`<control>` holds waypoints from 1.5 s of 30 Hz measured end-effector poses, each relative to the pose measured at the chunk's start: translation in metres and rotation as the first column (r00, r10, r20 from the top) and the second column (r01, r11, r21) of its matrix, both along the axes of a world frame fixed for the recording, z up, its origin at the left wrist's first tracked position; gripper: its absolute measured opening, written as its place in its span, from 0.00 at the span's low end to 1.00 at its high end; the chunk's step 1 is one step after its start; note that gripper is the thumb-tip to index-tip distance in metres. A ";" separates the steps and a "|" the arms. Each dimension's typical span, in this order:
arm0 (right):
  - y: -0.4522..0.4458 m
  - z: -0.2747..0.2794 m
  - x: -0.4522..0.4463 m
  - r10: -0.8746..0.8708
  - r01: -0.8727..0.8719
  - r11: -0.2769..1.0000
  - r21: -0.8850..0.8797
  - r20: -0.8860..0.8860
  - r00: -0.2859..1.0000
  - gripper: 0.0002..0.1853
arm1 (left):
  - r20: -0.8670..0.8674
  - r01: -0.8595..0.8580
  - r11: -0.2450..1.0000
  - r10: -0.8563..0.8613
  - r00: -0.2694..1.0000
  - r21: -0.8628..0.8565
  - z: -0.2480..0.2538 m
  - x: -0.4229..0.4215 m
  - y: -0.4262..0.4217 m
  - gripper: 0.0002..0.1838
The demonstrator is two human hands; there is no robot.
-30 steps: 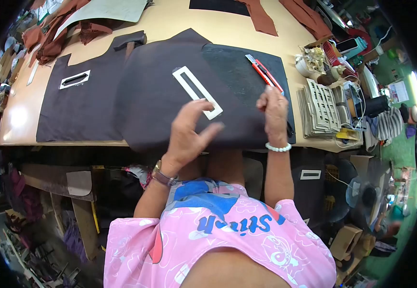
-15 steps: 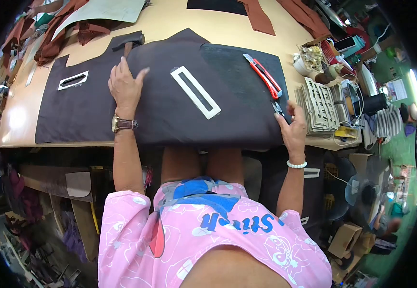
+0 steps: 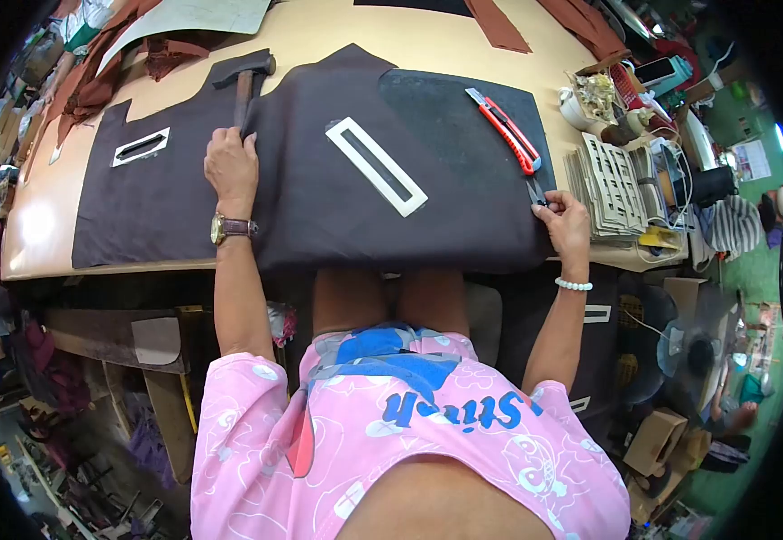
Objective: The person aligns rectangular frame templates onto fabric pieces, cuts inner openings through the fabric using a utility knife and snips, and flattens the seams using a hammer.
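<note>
My left hand [image 3: 231,166] is closed around the wooden handle of a hammer [image 3: 244,97], whose dark head lies at the far side of the brown leather sheet [image 3: 301,225]. At the right, my right hand [image 3: 568,223] pinches the handle end of small scissors [image 3: 536,191]; its fingers partly hide them. Just beyond the scissors, a red utility knife [image 3: 510,135] rests on a dark cutting mat [image 3: 445,112]. Between my hands, a long white rectangular frame [image 3: 412,206] with a dark slot lies slanted on the leather. A smaller white frame [image 3: 120,163] is on the left part.
Stacked slotted cards [image 3: 609,189] stand at the table's right edge. Behind them are a white tub [image 3: 575,112] and a phone [image 3: 655,70]. Rust-brown leather scraps [image 3: 94,76] and a pale sheet [image 3: 193,18] lie at the back left.
My left hand, spread before, has closed on the hammer handle. My right hand has brought its fingers together on the scissors. The view has shifted slightly.
</note>
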State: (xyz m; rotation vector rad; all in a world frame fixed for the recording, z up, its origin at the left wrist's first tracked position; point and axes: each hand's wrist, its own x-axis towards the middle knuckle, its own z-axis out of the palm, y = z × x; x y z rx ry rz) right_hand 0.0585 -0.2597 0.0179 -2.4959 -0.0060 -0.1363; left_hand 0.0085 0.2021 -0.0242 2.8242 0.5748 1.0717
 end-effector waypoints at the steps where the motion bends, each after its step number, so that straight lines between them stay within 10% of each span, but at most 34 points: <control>1: 0.001 -0.001 0.001 -0.006 0.006 1.000 0.030 0.003 1.000 0.16 | -0.011 0.057 0.998 -0.057 0.998 0.000 0.001 0.000 0.001 0.08; 4: 0.012 0.008 -0.001 0.023 -0.039 0.987 0.156 0.104 0.994 0.12 | 0.121 0.069 0.933 -0.028 0.992 -0.352 0.013 0.005 -0.010 0.10; 7: 0.052 0.019 0.005 0.182 -0.232 0.908 0.350 0.169 0.969 0.11 | 0.533 0.510 0.303 -0.010 0.846 -0.805 -0.008 0.027 0.003 0.13; 11: 0.133 0.010 0.009 0.413 -0.403 0.690 0.601 0.131 0.901 0.12 | 0.257 0.191 -0.268 -0.235 0.938 -0.944 0.045 0.007 -0.029 0.22; 12: 0.152 0.006 0.005 0.434 -0.350 0.592 0.726 0.079 0.897 0.12 | 0.046 0.062 0.026 -0.396 0.917 -0.998 0.040 0.004 -0.024 0.25; 16: 0.174 -0.015 -0.005 0.468 -0.243 0.503 0.830 -0.025 0.884 0.13 | -0.222 -0.006 0.325 -0.630 0.744 -0.946 0.078 -0.026 -0.039 0.23; 19: 0.170 -0.010 -0.022 0.378 -0.189 0.501 0.845 -0.017 0.926 0.14 | -0.078 0.087 0.267 -0.553 0.830 -0.960 0.038 -0.020 -0.026 0.18; 22: 0.163 -0.009 -0.042 0.297 -0.149 0.488 0.860 -0.004 0.955 0.16 | 0.244 0.172 -0.237 -0.320 0.915 -0.956 0.035 -0.016 -0.052 0.19; 26: 0.159 -0.014 -0.064 0.225 -0.147 0.479 0.866 0.041 0.974 0.16 | 0.186 -0.004 -0.528 -0.307 0.933 -0.849 0.058 -0.013 -0.084 0.26; 30: 0.151 -0.019 -0.071 0.225 -0.144 0.528 0.837 0.026 0.974 0.16 | -0.065 -0.063 0.021 -0.492 0.868 -0.998 0.057 -0.017 -0.101 0.25; 37: 0.148 -0.014 -0.070 0.376 -0.305 0.678 0.669 0.041 0.926 0.18 | 0.345 0.291 -0.197 -0.355 0.869 -0.936 0.043 -0.014 -0.125 0.16; 45: 0.144 0.003 -0.054 0.506 -0.046 0.437 0.899 -0.203 0.838 0.10 | 0.449 0.350 -0.469 -0.116 0.886 -0.811 0.042 -0.019 -0.148 0.16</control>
